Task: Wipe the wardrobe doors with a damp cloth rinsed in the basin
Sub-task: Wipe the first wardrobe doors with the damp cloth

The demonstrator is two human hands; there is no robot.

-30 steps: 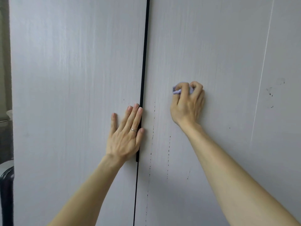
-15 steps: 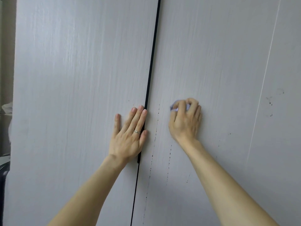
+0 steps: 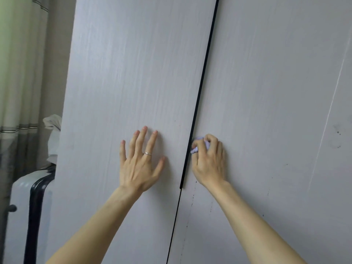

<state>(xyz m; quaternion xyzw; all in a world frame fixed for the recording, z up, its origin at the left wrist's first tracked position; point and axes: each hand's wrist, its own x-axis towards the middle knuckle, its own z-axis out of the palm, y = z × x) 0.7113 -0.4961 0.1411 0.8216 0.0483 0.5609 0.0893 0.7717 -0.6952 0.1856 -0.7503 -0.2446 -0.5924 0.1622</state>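
Two pale grey wood-grain wardrobe doors fill the view, the left door [image 3: 122, 73] and the right door [image 3: 266, 82], split by a thin black handle strip [image 3: 202, 88]. My left hand [image 3: 141, 161] lies flat on the left door, fingers spread, with a ring on one finger. My right hand [image 3: 208, 161] presses a small bunched lilac cloth [image 3: 198, 144] against the right door, right beside the black strip. Most of the cloth is hidden under my fingers. Small dark specks run down the right door below my hand.
A white and black suitcase [image 3: 32, 206] stands at the lower left beside the wardrobe, with white fabric [image 3: 53, 130] piled above it. A pale curtain [image 3: 17, 73] hangs at the far left. Dark smudges [image 3: 337, 138] mark the right door's far side.
My right hand with the cloth has slid down and left to the black strip. My left hand has shifted left, away from the strip. The view has swung left, so the curtain and suitcase show.
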